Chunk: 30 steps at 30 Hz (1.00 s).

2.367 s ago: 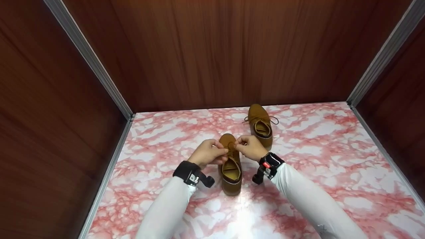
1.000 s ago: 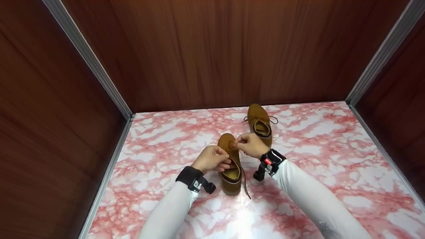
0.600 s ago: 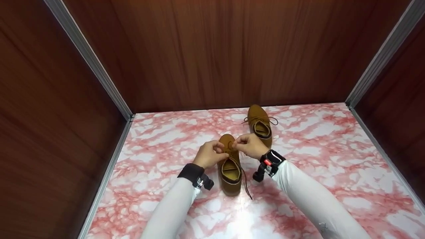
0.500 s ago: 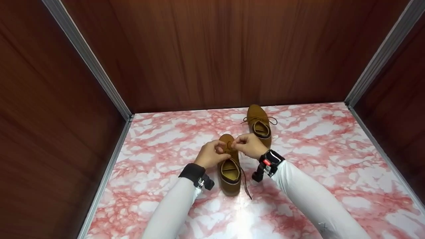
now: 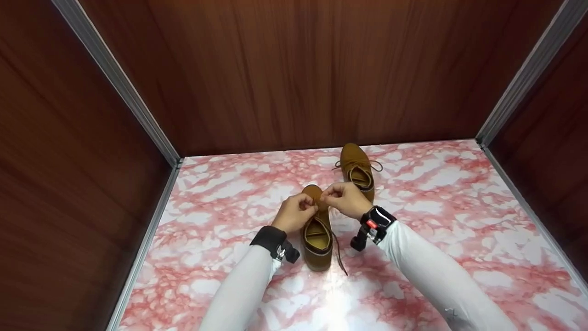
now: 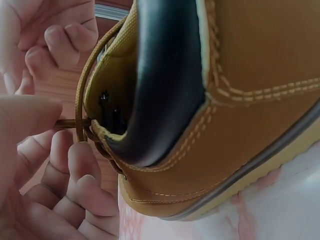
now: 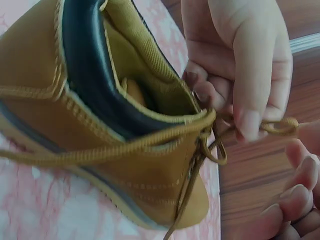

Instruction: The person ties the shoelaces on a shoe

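Observation:
A brown lace-up shoe [image 5: 317,261] stands on the marbled surface, toe pointing away, with both hands over its lacing. My left hand [image 5: 295,214] pinches a brown shoelace [image 6: 75,123] between thumb and fingers at the top of the lacing. Just across from it, my right hand [image 5: 347,201] pinches a loop of the lace [image 7: 280,127] near the left thumb. The fingertips of both hands are close together. One loose lace end [image 5: 340,257] hangs over the shoe's right side and trails on the surface. The fingers partly hide the knot area.
A matching shoe [image 5: 351,154] stands behind and to the right, its lace tied in a bow; the right hand overlaps its heel in the head view. Wood-grain panels [image 5: 275,73] with grey metal corner strips [image 5: 124,87] enclose the back and sides of the pink-and-white surface [image 5: 436,184].
My left hand dipped toward the shoe's opening, then moved forward to the lacing and closed its fingertips on the lace. A lace end dropped along the shoe's right side. My right hand barely moved.

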Motion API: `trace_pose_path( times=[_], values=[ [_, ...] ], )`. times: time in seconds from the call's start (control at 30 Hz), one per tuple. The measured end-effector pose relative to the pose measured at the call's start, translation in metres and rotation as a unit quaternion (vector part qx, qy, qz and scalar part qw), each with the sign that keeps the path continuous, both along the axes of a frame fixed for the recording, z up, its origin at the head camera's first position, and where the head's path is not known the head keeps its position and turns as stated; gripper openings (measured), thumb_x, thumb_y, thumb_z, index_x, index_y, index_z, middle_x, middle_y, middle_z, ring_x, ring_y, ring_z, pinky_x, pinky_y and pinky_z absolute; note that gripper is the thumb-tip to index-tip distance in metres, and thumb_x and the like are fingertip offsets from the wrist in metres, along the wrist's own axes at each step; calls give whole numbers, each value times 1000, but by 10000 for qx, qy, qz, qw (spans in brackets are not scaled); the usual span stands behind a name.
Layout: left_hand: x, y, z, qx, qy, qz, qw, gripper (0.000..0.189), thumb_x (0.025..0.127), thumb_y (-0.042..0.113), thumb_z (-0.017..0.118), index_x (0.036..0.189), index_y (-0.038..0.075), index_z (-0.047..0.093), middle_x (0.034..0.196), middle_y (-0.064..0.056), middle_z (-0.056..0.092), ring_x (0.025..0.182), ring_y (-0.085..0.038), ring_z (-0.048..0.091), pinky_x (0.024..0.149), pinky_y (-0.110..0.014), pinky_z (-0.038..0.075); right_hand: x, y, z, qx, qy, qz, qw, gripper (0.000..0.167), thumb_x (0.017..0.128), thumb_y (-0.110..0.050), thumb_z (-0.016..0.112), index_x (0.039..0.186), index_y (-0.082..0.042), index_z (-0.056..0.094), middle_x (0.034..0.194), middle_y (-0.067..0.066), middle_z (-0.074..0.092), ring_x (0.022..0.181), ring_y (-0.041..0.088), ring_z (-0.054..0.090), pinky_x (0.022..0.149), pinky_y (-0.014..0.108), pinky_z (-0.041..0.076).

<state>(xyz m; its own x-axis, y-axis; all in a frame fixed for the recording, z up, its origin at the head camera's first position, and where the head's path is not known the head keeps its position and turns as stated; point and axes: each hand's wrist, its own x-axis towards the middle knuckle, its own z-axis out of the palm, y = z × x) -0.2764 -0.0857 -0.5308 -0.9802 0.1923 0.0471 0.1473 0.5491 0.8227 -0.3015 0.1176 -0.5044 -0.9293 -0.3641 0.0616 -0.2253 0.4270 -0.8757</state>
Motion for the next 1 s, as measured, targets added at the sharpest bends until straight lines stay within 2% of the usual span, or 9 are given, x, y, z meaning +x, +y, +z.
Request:
trace_pose_path(
  times=[0.2, 0.47, 0.63, 0.77, 0.9, 1.0],
  values=[
    [-1, -6, 1, 148, -31, 155, 9998, 8, 96, 16, 72, 95, 8, 71, 87, 1, 66, 81, -10, 58, 78, -25, 50, 2, 12, -3, 110, 166, 4, 9998, 10, 92, -12, 75, 88, -3, 76, 72, -6, 64, 63, 3, 53, 59, 19, 43],
    [-2, -14, 0, 502, -171, 217, 9984, 8, 97, 15, 70, 94, 8, 72, 84, 4, 61, 81, -10, 56, 76, -24, 48, 15, 11, -22, 874, 421, 764, 9923, 16, 90, -25, 83, 86, -11, 75, 81, 0, 71, 67, 5, 55, 62, 20, 45],
    [0, -16, 2, 551, -316, 202, 9978, 8, 98, 15, 70, 95, 7, 72, 85, 1, 66, 78, -10, 60, 70, -21, 51, 23, 4, -27, 1009, 412, 859, 9903, 17, 89, -23, 83, 85, -12, 72, 81, -1, 70, 64, 5, 54, 59, 20, 45],
    [1, -15, 4, 669, -509, 146, 9963, 9, 99, 14, 69, 95, 6, 71, 84, 0, 67, 79, -25, 70, 67, -20, 52, 24, 2, -28, 981, 364, 817, 9912, 15, 91, -19, 80, 83, -11, 70, 81, -1, 68, 66, 6, 54, 60, 20, 44],
    [2, -16, 4, 868, -699, 145, 9937, 9, 99, 12, 68, 95, 4, 70, 82, -1, 67, 91, -44, 73, 68, -26, 57, 22, 4, -27, 997, 390, 820, 9909, 14, 92, -19, 79, 83, -12, 70, 83, -1, 68, 69, 7, 55, 63, 21, 45],
    [2, -17, 2, 930, -777, 202, 9924, 9, 98, 12, 69, 95, 4, 71, 82, -3, 69, 94, -47, 73, 73, -32, 61, 20, 5, -25, 916, 343, 719, 9926, 14, 92, -18, 79, 84, -11, 70, 80, -2, 68, 68, 7, 55, 62, 21, 45]
  ],
)
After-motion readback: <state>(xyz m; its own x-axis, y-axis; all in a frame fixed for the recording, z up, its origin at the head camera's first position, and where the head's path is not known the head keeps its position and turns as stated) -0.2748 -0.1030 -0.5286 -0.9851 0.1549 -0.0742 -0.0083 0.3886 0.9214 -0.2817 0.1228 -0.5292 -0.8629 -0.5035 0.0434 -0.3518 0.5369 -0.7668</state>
